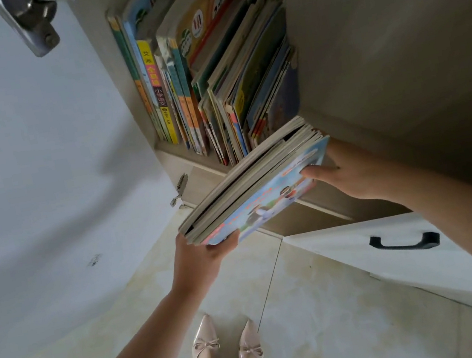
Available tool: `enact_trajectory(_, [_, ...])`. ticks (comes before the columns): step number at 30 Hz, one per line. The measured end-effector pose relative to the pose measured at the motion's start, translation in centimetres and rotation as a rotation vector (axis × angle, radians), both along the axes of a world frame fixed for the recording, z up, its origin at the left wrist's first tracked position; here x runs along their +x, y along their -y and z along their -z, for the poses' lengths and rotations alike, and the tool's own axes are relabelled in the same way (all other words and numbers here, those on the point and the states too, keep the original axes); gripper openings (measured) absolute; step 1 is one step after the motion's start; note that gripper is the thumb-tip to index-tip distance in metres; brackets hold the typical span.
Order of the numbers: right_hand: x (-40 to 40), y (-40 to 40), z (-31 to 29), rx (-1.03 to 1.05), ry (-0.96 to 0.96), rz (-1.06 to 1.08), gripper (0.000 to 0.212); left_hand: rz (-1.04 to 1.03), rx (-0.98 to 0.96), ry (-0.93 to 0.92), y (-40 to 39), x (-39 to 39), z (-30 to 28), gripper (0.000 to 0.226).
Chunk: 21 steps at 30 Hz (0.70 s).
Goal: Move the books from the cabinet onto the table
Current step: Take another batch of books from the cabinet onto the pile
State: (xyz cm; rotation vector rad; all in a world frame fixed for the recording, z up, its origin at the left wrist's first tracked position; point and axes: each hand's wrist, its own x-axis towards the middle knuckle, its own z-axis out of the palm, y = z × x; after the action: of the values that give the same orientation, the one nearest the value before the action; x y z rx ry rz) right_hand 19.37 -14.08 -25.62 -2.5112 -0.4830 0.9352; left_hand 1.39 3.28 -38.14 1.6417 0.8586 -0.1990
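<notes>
Head view: stack of thin books held in the air just in front of the cabinet opening, clear of the shelf lip, above the tiled floor. Long axis runs near-left to far-right, tilted, far-right end higher.

Left hand grips the near-left corner, thumb on the blue cover, fingers curled underneath. Right hand holds the far-right end, thumb pinching the top cover; its fingers go behind the stack, can't tell how they lie. One hand per end, so the load is shared; neither is nearer.

More upright books are on the shelf, behind and left of the stack, not touching it as far as I can tell.

Table not in view. My read: stack is out, next is carrying it away from the cabinet; loose thin books could fan or slide toward the low near-left end.

Open door at left, drawer with black handle lower right.
</notes>
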Motion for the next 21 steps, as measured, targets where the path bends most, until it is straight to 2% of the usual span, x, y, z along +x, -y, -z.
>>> enact_trajectory(1, [-0.2,0.0,-0.1,0.014,-0.017,0.015,0.042,0.002,-0.02,-0.032,-0.2,-0.1,-0.2,0.103])
enact_trajectory(2, [-0.6,0.0,-0.2,0.019,-0.041,0.024,0.041,0.002,-0.003,0.033,-0.5,-0.3,0.2,0.093])
enact_trajectory(5, [-1.9,0.2,-1.0,0.038,-0.086,0.054,0.037,-0.015,0.06,0.204,-1.3,-1.4,-0.8,0.037])
enact_trajectory(6, [-2.4,0.2,-1.5,0.066,-0.098,0.052,0.037,-0.032,0.058,0.24,-1.4,-1.9,-1.5,0.034])
enact_trajectory(8, [-3.5,-0.2,-3.1,0.16,-0.207,0.152,0.036,-0.077,-0.007,0.269,-2.0,-2.5,-4.6,0.046])
enact_trajectory(10, [-4.8,-0.7,-4.9,0.232,-0.322,0.238,0.035,-0.118,-0.094,0.251,-2.5,-3.3,-7.6,0.053])
enact_trajectory(13, [-8.0,-1.2,-8.0,0.283,-0.36,0.351,0.033,-0.193,-0.162,0.202,-3.3,-5.4,-12.4,0.058])
enact_trajectory(18, [-14.6,-2.0,-12.8,0.43,-0.393,0.534,0.018,-0.323,-0.192,0.192,-3.7,-10.2,-19.1,0.048])
enact_trajectory(21, [-18.0,-2.1,-15.1,0.492,-0.372,0.557,0.033,-0.395,-0.215,0.181,-3.8,-12.8,-22.9,0.043])
